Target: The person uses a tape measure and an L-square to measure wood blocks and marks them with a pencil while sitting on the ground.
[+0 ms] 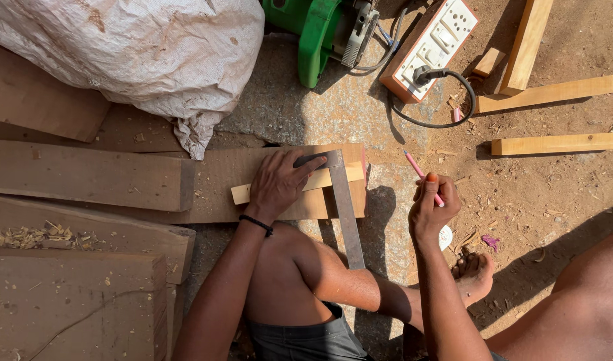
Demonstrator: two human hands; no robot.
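L hand (277, 186) flat, pressing steel try square (343, 207) on pale wood strip (320, 182); R hand (432, 204) pinching thin pink pencil (423, 177).

Both arms are bare from the wrist up, with no sleeves. Just behind the left hand (277, 186), a thin black band (256, 224) circles the wrist; it looks like a cord or beaded bracelet. The right hand (432, 206) wears no ring, and nothing is worn at the wrist behind it. Dark grey shorts (306, 337) with a stitched hem cover the upper legs. Knees and shins are bare, and the foot (473, 274) below the right hand is unshod.
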